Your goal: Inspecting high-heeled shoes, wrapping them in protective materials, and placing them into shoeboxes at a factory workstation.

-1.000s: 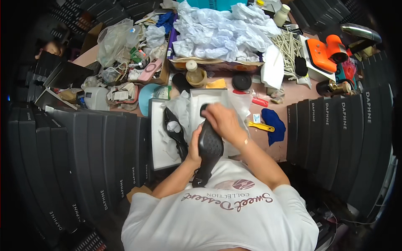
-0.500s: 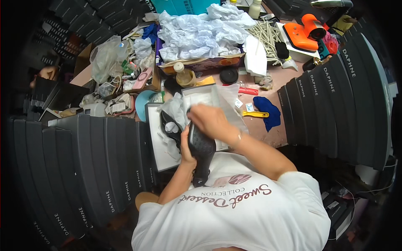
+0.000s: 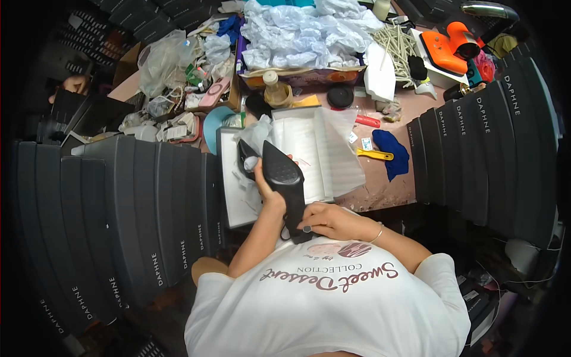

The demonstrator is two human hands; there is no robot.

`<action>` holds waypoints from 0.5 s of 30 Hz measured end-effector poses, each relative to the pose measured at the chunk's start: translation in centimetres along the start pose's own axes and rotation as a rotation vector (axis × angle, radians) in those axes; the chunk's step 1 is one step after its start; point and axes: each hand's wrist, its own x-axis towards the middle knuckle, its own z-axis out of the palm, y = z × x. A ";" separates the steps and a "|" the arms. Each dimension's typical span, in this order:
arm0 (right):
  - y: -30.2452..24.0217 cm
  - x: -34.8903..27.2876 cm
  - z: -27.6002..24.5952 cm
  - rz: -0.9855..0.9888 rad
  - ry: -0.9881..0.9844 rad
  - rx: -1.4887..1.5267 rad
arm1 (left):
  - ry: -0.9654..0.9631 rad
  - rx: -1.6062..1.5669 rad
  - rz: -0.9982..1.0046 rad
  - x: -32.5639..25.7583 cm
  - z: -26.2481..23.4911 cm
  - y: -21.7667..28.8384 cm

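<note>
Head view, looking down: both hands hold one black pointed shoe (image 3: 284, 178) just over the near edge of the tabletop (image 3: 380, 190), above the open white shoebox (image 3: 229, 178). The shoe's long axis runs from its toe, up and slightly left near the box, down and right toward the person's chest, with the heel end close to the white shirt. The left hand (image 3: 269, 199) is wrapped around the shoe's middle from the left side, fingers curled shut on it. The right hand (image 3: 330, 220) closes on the heel end, fingertips pinching the back of the shoe; it lies nearer the body, while the left hand is nearer the box. A second black shoe (image 3: 245, 157) lies in the box amid white tissue paper (image 3: 259, 134), just beyond the held shoe's toe. To the right on the tabletop are a yellow-handled tool (image 3: 375, 154) and a blue cloth (image 3: 392, 154), well apart from the hands. Stacked dark boxes (image 3: 119, 202) stand at left.
</note>
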 end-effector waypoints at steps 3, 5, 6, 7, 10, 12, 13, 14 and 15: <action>0.4 0.6 -0.2 -0.034 0.006 -0.143 | -0.037 -0.054 -0.037 0.6 -2.1 -0.7; 1.9 3.1 -1.1 -0.146 0.259 -0.404 | -0.105 0.066 -0.059 0.9 -2.6 -0.8; 2.7 4.2 -0.9 -0.121 0.410 -0.404 | 0.086 0.059 -0.016 1.6 -3.3 -2.2; 3.9 5.1 -1.6 -0.104 0.568 -0.432 | 0.148 0.022 -0.016 2.1 -2.8 -2.6; 2.3 2.2 -0.1 -0.111 0.224 -0.351 | -0.153 0.058 0.020 3.0 -3.2 0.3; 2.8 2.7 -1.4 -0.149 0.280 -0.370 | 0.045 0.063 0.096 3.1 -0.2 0.4; 3.4 4.0 -3.4 -0.128 0.421 -0.424 | 0.114 0.124 0.206 2.9 2.2 -0.2; 4.0 5.1 -5.3 -0.080 0.567 -0.413 | 0.083 0.153 0.209 4.1 1.9 -0.2; 4.5 5.8 -6.7 -0.034 0.707 -0.392 | 0.061 0.184 0.220 5.2 1.3 0.0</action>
